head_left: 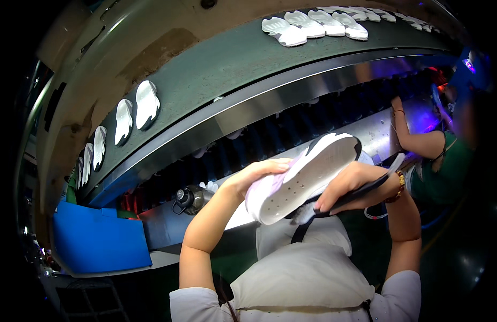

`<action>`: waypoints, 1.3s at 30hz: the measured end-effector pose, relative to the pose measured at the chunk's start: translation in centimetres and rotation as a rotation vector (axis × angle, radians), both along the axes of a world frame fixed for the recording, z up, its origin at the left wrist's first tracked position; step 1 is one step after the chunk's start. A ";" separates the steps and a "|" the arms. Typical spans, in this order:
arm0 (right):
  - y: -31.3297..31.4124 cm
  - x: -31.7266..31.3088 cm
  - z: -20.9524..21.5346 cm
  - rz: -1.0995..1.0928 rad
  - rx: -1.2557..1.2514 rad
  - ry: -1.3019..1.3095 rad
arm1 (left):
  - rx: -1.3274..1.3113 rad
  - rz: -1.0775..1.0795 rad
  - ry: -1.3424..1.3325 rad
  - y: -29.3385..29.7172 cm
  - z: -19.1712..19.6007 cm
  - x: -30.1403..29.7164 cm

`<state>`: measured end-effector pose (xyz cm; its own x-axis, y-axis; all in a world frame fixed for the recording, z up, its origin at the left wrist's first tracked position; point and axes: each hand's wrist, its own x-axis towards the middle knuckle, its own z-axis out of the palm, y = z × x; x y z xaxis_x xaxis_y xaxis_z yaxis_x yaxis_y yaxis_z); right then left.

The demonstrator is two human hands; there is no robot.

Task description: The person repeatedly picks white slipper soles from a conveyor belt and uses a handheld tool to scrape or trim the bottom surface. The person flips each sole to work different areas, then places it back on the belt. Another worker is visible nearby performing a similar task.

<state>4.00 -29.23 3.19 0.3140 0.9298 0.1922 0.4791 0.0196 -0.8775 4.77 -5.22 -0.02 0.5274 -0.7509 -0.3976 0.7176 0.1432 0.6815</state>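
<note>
In front of me, tilted up to the right, is a white shoe sole (326, 158) with small holes in its inner face, a pale lilac side and a black patch at its far end. My left hand (259, 174) grips it by the left side, fingers closed over the edge. My right hand (355, 185) is closed around a brush (303, 214) with a dark handle and pale grey bristles. Those bristles are close to the sole's near end; whether they touch it I cannot tell.
Beyond a metal rail (232, 115), a green conveyor belt (205, 75) carries several white soles (147, 104). A dark bottle (190, 200) stands left of my left forearm, near a blue panel (101, 236). Another person in green (444, 172) works at the right.
</note>
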 end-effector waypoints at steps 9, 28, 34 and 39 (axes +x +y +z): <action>-1.5 -1.5 -2.6 -0.280 0.092 0.013 | -0.137 0.067 0.146 2.5 -4.2 0.3; 0.7 -1.6 -5.9 -0.834 0.259 -0.137 | -0.623 0.521 0.108 -4.7 -8.2 -0.7; 2.9 -5.4 -5.1 -0.557 0.179 -0.476 | -0.575 0.690 -0.004 -3.4 -7.2 0.1; 1.2 -2.0 -3.6 -0.665 0.284 -0.211 | -0.656 0.697 -0.060 -4.3 -6.1 -0.3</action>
